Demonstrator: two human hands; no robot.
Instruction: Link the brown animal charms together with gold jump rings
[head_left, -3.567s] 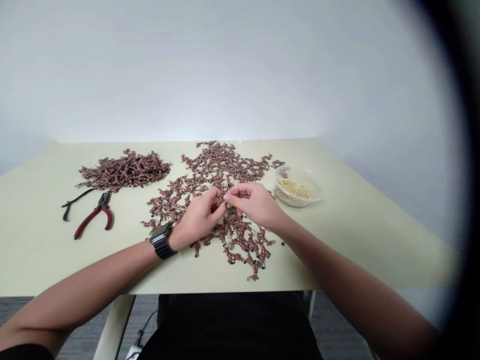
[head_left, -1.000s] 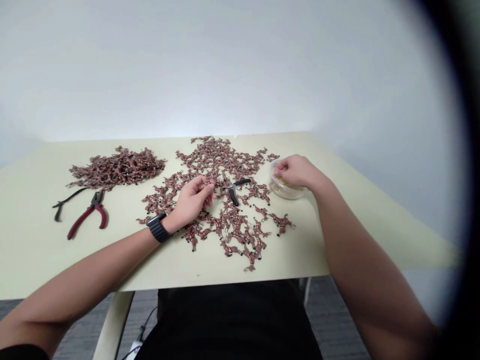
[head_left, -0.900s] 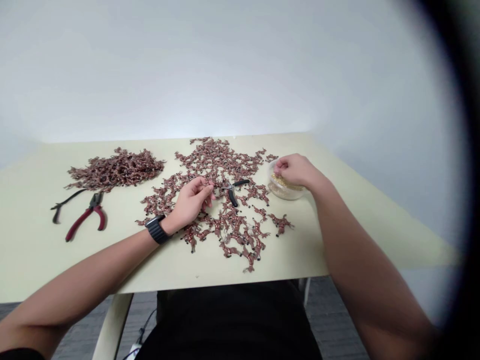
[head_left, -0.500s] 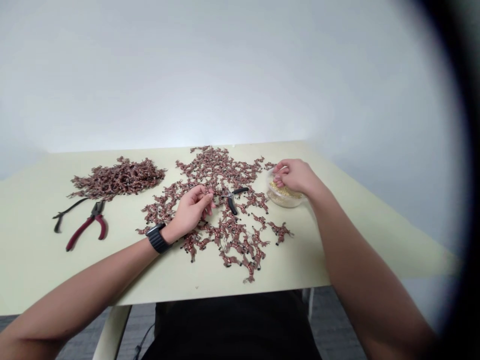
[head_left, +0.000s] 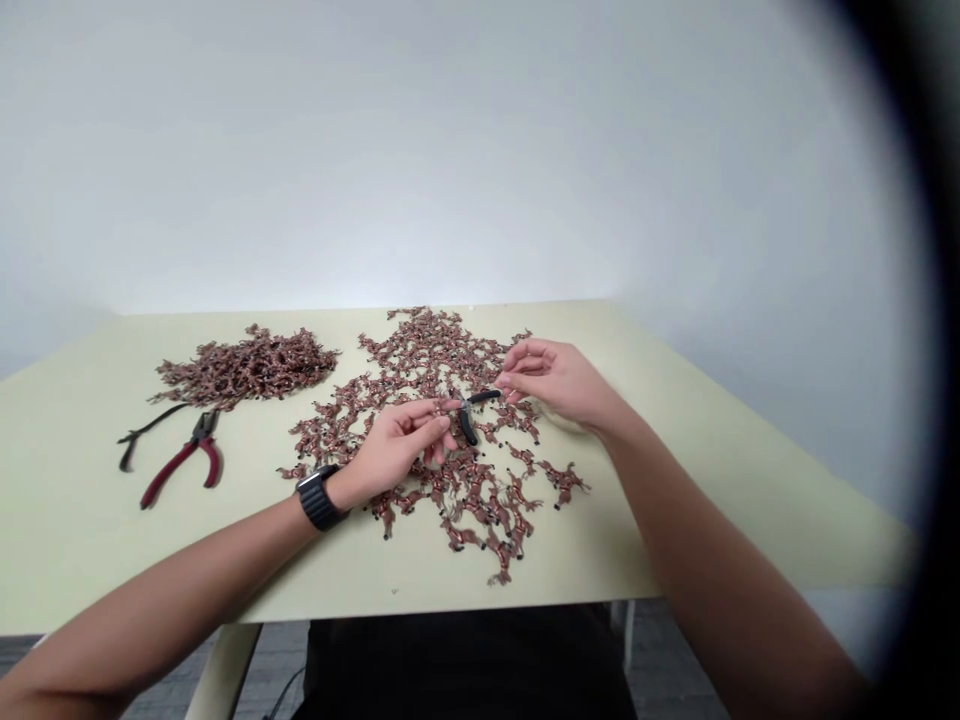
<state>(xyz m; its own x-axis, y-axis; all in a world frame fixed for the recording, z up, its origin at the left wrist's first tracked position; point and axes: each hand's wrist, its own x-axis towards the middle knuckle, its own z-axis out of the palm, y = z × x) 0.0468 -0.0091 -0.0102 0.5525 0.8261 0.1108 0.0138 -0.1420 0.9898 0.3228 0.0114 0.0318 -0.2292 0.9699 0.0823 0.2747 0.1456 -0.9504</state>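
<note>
My left hand (head_left: 405,442), with a black watch on its wrist, is over the middle of a spread of small brown reindeer figures (head_left: 476,490). Its thumb and fingers are closed in a pinch, but what lies between them is too small to make out. Just right of its fingertips are small pliers with black handles (head_left: 469,428), their jaws partly hidden by the fingers. My right hand (head_left: 551,380) hovers near the pliers' upper handle, thumb and index finger pinched together. Any tiny thing in that pinch cannot be made out.
A heaped pile of similar brown figures (head_left: 251,367) lies at the left back. In front of it are red-handled pliers (head_left: 202,440) and a black tool (head_left: 133,440). A clear round tub (head_left: 566,424) is mostly hidden behind my right hand. The pale table (head_left: 712,500) meets a wall.
My right hand has come out of the tub of gold-coloured bits and moved left, close to the pliers and my left hand. My left hand has shifted slightly right. The view has tilted a little.
</note>
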